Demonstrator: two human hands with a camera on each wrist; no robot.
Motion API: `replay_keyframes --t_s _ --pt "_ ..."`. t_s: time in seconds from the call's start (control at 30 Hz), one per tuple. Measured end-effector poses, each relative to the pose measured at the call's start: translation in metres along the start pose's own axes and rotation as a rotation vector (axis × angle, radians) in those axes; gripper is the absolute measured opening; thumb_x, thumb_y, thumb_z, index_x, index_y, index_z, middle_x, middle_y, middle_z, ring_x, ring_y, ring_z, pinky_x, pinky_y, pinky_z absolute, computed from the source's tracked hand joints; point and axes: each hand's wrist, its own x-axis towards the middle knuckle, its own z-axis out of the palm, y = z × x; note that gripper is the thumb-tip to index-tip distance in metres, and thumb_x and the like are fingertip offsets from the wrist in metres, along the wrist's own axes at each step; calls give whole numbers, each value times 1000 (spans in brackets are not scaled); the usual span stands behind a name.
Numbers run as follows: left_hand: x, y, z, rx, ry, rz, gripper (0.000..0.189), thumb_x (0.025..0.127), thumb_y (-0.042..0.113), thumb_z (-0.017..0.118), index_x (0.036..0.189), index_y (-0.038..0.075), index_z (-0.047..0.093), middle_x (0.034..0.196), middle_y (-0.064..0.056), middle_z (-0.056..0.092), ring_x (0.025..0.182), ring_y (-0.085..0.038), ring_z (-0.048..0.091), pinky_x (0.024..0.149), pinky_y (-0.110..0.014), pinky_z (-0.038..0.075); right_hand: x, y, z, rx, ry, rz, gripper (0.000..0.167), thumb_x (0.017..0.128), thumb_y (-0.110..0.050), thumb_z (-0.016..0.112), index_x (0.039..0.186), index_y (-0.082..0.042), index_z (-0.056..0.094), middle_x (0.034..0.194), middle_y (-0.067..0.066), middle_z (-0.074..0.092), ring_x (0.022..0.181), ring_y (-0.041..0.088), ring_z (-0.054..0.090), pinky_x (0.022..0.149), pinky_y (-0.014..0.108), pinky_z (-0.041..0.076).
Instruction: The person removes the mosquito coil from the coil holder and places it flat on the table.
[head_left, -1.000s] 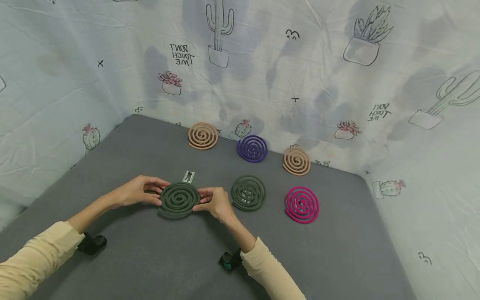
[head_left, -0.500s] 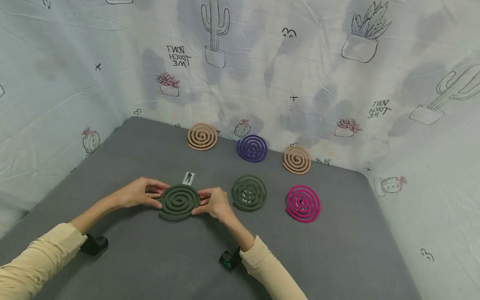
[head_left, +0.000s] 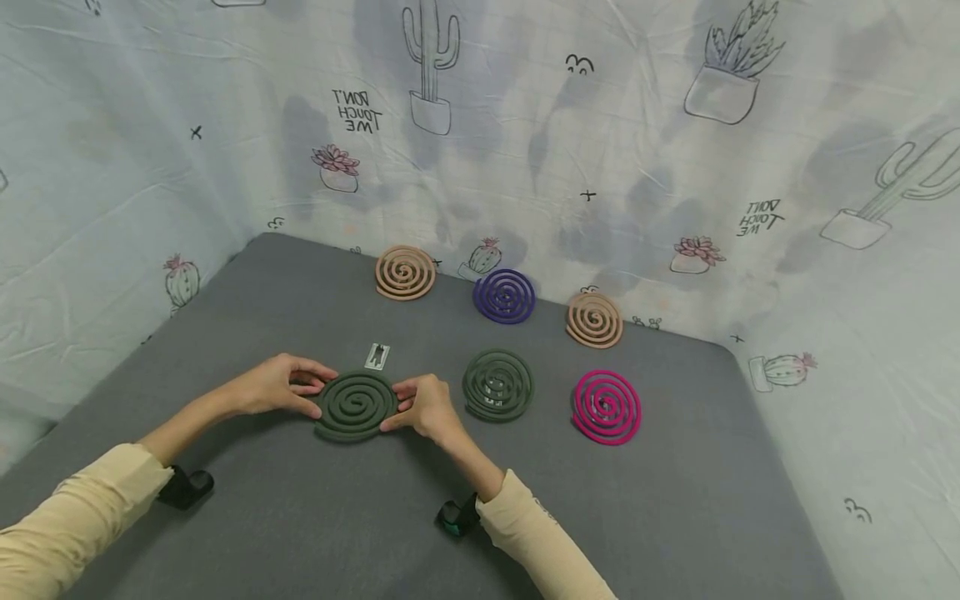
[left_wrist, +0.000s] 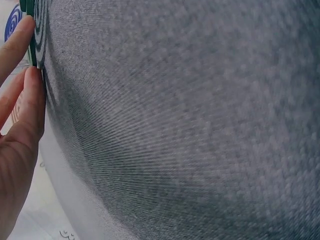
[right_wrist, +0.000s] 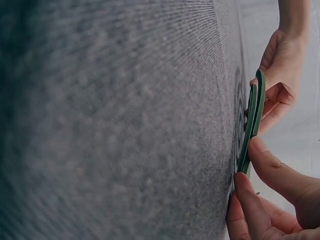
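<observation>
A dark green mosquito coil (head_left: 356, 406), tightly wound, is held flat by both hands from opposite sides. My left hand (head_left: 288, 385) grips its left edge with thumb and fingers, while my right hand (head_left: 427, 407) pinches the right edge. In the right wrist view the coil (right_wrist: 257, 107) appears edge-on as two thin layers slightly spread, just over the table with its shadow beside it. Only part of the left hand (left_wrist: 20, 145) and a sliver of coil enter the left wrist view. A small silver metal coil stand (head_left: 377, 357) lies just behind the coil.
To the right lie another green coil (head_left: 480, 367) and a pink coil (head_left: 606, 407), metal showing through their gaps. Along the back edge are a tan coil (head_left: 405, 273), a purple coil (head_left: 504, 297) and a second tan coil (head_left: 595, 320). Printed cloth hangs behind the grey table (head_left: 675, 483).
The green coil has come slightly nearer to me with both hands on it, uncovering more of the metal stand. Between the last two frames it shifts slightly left. The other coils stay put.
</observation>
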Motion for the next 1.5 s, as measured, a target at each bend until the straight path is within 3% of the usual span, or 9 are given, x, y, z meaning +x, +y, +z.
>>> replay_keyframes --t_s 0.27,0.77,1.07,1.5 --pt "1 -1 0 -11 -3 1 68 74 15 80 126 -15 50 129 -34 50 111 -38 58 89 -25 53 1 -1 0 -23 6 -5 50 60 -9 89 107 -1 72 94 7 73 72 8 66 64 14 53" --pt "2 -1 0 58 19 -15 68 71 16 83 126 -11 53 125 -28 56 105 -30 62 86 -24 55 3 2 2 -37 -18 -21 51 61 -8 89 108 -2 70 94 6 71 71 7 66 70 16 55" --pt "4 -3 1 119 24 17 64 70 17 83 123 -8 57 120 -24 60 100 -24 64 84 -25 56 2 5 3 -28 -5 -41 51 60 -6 89 107 -2 70 91 6 71 68 5 64 69 16 54" --pt "4 -4 0 133 30 46 61 69 15 83 120 -7 59 118 -23 60 99 -24 64 84 -24 55 2 2 4 -57 2 -44 53 59 -6 89 108 -1 70 89 6 71 68 6 64 69 17 55"
